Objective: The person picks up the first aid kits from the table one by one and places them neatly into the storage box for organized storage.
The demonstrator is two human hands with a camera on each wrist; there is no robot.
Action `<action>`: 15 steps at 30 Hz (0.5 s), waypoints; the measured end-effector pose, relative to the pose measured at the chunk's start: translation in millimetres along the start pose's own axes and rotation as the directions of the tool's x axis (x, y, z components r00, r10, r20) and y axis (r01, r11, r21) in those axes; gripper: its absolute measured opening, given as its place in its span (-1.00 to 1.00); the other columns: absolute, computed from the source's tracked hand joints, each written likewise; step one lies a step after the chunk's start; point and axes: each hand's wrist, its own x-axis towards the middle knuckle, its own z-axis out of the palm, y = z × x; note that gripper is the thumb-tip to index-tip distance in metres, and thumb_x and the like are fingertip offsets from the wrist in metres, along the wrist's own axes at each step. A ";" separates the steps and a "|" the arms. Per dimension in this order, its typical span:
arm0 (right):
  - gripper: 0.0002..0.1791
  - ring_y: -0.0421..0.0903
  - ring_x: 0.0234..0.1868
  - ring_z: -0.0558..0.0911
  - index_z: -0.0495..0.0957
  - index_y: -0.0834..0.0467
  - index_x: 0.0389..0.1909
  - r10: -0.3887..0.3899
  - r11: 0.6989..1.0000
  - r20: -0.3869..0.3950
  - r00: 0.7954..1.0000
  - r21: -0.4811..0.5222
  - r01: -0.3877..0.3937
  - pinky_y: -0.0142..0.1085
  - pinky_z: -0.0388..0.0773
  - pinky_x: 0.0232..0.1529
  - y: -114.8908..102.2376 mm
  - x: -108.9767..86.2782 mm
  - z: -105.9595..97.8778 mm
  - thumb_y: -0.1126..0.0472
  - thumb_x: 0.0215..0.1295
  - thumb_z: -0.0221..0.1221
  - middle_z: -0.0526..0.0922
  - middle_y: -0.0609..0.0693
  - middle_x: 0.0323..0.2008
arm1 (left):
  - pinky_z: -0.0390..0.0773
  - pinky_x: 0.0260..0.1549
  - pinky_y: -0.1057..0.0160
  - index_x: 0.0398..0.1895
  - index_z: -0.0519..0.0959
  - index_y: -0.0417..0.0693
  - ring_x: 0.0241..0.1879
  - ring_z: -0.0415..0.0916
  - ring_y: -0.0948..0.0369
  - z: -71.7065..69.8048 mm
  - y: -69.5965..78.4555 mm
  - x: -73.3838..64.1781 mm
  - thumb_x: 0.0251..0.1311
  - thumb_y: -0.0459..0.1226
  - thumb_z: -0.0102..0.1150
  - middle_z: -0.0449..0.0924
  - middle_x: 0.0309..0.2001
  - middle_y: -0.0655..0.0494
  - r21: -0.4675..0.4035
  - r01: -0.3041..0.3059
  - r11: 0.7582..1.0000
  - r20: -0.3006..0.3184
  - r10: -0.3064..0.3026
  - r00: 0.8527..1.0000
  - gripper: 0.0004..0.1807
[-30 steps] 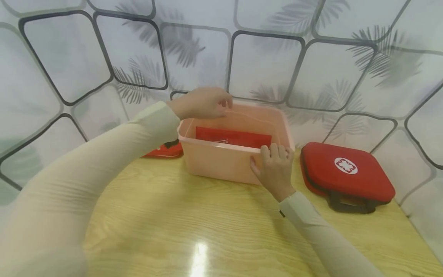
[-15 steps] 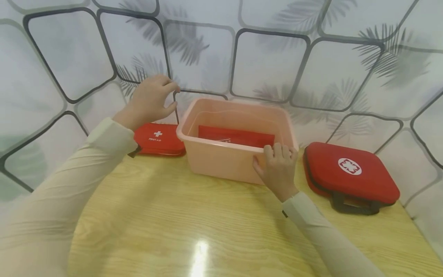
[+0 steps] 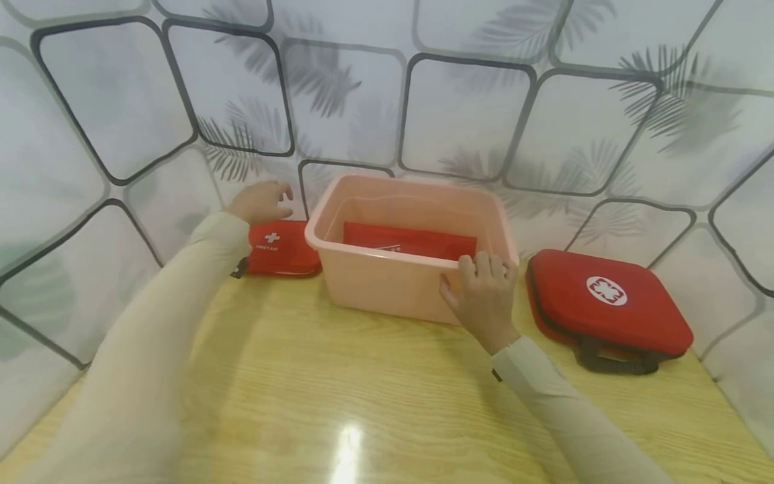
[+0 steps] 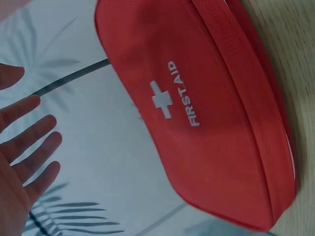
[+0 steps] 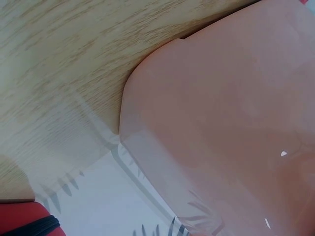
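My left hand [image 3: 261, 202] hovers at the far edge of a red first-aid pouch [image 3: 284, 249] with a white cross, holding nothing. In the left wrist view its fingers [image 4: 37, 140] are spread, apart from the pouch [image 4: 197, 98]. My right hand [image 3: 486, 296] grips the front right rim of a pink plastic bin [image 3: 387, 282], four-sided and standing upright, with fingers curled over the edge and thumb outside. Inside the bin lies a flat red item [image 3: 411, 240] with white print, its lower part hidden by the front wall. The right wrist view shows the bin's outer wall [image 5: 216, 98].
To the right of the bin a red hard-shell case [image 3: 605, 299] with a white round emblem and black handle lies on the wooden table [image 3: 338, 383]. A patterned wall covering [image 3: 465, 114] rises directly behind the things.
My left hand has moved left from over the bin, then lower toward the red pouch. My right hand stays on the rim, and the bin has not moved.
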 end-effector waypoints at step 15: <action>-0.64 0.17 -0.43 0.44 0.34 0.23 -0.52 -0.006 1.000 0.012 1.000 -0.005 0.006 0.03 0.30 -0.23 2.1 -0.7 0.5 -0.03 0.12 0.05 0.39 0.16 -0.54 | 0.37 0.06 -0.06 0.18 0.33 -0.29 -0.03 0.43 -0.11 44.3 -14.9 20.5 0.09 -0.20 0.01 0.46 0.10 -0.32 -0.055 0.184 0.981 0.279 -0.162 0.947 -0.43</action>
